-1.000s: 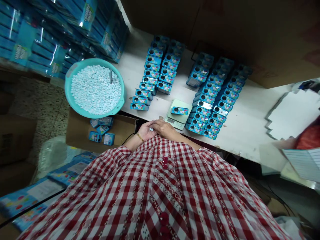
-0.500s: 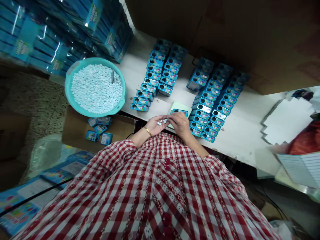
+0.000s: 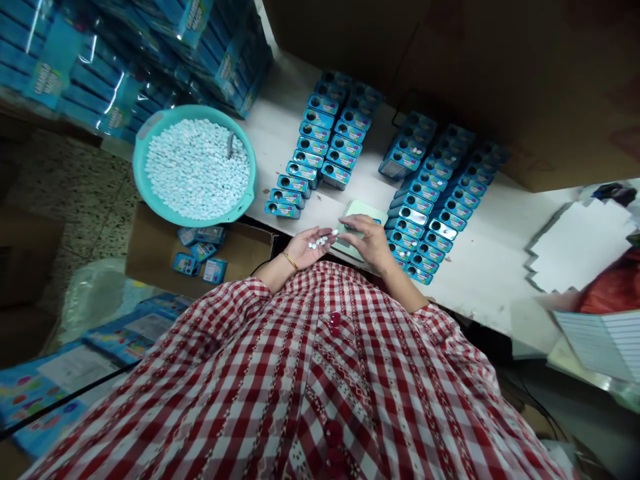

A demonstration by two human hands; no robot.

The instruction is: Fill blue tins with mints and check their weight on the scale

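Observation:
My left hand point(image 3: 307, 249) is turned palm up and cupped, with several small white tablets point(image 3: 318, 243) lying on its palm and fingers. Just right of it my right hand point(image 3: 369, 241) is spread, thumb and fingers apart, its fingertips by the tablets at the edge of the left hand. Beneath and behind the right hand is a pale green scale point(image 3: 361, 211), with a blue tin on it mostly hidden by that hand. Rows of blue tins point(image 3: 411, 215) with round dark holes stand to the right, some with white tablets on top.
A turquoise basin point(image 3: 139, 175) full of white tablets, with a scoop in it, is at the left. Below it sits a cardboard box point(image 3: 150, 263) with blue packs. More tins point(image 3: 313, 130) stand behind my hands. Wrapped blue packs fill the upper left; white card sheets point(image 3: 583, 243) lie right.
My right hand has opened and moved slightly right, its fingers spreading away from the left palm. The left hand has shifted a little left, showing more tablets. The whole view has moved slightly.

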